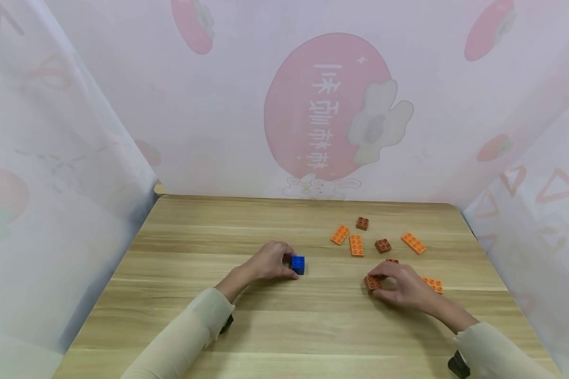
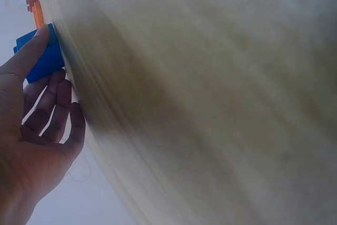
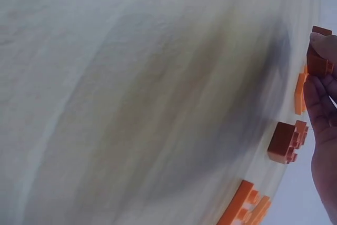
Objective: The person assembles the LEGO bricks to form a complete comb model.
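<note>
Near the middle of the wooden table, my left hand (image 1: 270, 261) holds a blue toy building brick (image 1: 298, 265) with studs on top. In the left wrist view, the thumb lies along one face of the blue brick (image 2: 47, 56) and the other fingers curl beneath it. Further right, my right hand (image 1: 405, 287) pinches a reddish-brown brick (image 1: 372, 283) between thumb and fingers. The right wrist view shows that brown brick (image 3: 317, 64) at its right edge. Behind the right hand, another brown brick (image 1: 392, 261) is partly hidden.
Orange flat bricks (image 1: 356, 246) and brown bricks (image 1: 383, 246) lie scattered on the right half of the table (image 1: 208, 221). One orange brick (image 1: 433, 285) sits just beyond the right wrist. Printed white cloth (image 1: 227, 131) encloses the back and sides.
</note>
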A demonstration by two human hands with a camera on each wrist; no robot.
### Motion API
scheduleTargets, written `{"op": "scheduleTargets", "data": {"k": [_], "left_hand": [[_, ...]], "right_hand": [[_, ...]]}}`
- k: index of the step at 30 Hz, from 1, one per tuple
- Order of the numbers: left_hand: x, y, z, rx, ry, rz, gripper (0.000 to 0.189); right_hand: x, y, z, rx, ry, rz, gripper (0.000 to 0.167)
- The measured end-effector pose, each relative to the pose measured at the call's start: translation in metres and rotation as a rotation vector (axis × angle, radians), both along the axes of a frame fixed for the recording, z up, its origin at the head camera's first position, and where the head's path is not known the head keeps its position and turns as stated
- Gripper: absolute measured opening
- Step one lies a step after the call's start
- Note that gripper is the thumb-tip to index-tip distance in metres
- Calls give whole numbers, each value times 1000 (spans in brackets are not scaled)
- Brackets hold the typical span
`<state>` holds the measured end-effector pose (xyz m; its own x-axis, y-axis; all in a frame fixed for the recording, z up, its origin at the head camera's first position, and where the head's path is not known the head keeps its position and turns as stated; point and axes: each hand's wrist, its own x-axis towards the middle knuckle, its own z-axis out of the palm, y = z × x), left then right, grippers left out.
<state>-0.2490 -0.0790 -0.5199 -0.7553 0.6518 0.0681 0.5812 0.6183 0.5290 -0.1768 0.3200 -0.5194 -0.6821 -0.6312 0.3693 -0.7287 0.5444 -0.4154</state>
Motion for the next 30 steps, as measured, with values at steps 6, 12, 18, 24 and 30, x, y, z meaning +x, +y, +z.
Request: {"op": "scheduleTargets", "data": {"k": [6,12,18,24,30], "left_hand": [[0,0,0,10,-21,7,41],[0,0,-1,13,-32,16,43],[1,-2,0,31,-43,16,45],[1,-4,2,72,-67,14,43],[1,-5,1,66,-71,24,40]], "right_hand": [[-4,-9,5,-32,59,29,43],[-7,-19,6,-64,59,32,43],[-10,-27,4,-95,46,39,43],[-13,-37,3,-131,19,37,44],[-17,-49,6,-123,18,11,43]]}}
